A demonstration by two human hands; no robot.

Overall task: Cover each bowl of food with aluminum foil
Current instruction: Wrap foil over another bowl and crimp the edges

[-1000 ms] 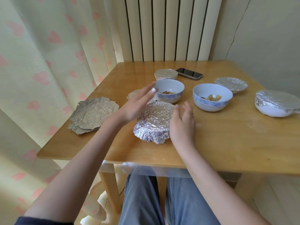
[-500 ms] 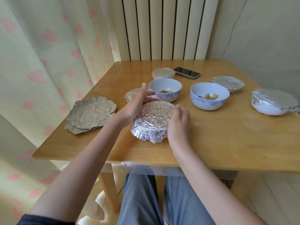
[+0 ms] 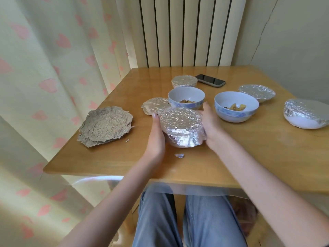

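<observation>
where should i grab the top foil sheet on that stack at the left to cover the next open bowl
Take the stack of foil sheets by its ragged near-right edge, beside the left hand. The sheets lie flat and crumpled with their edges slightly lifted and offset, so a pinch from the side at that edge should peel off only the top one. Judged from one view only.
</observation>
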